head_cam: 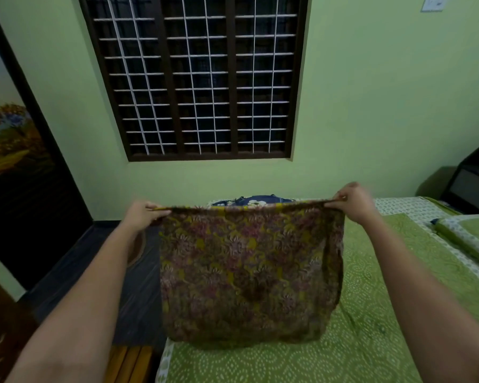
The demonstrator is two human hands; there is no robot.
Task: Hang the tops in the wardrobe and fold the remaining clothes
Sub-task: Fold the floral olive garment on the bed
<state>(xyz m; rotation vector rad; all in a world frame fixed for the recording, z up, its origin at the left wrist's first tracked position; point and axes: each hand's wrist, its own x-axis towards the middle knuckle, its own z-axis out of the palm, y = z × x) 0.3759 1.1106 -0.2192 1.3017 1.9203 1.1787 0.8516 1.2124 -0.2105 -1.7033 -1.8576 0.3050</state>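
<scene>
Printed garment (249, 272) hangs over the near edge of the green bedspread (371, 313), held up by its top hem. My left hand (143, 214) and right hand (353, 201) each pinch a top corner. I judge it thin, limp, light; best gripped at the corners to fold.

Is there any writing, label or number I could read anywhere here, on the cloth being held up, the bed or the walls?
None can be read. The patterned cloth, the green bedspread and the wall plate at the top right show no legible text; the plate's surface is too small and blurred to tell.
</scene>
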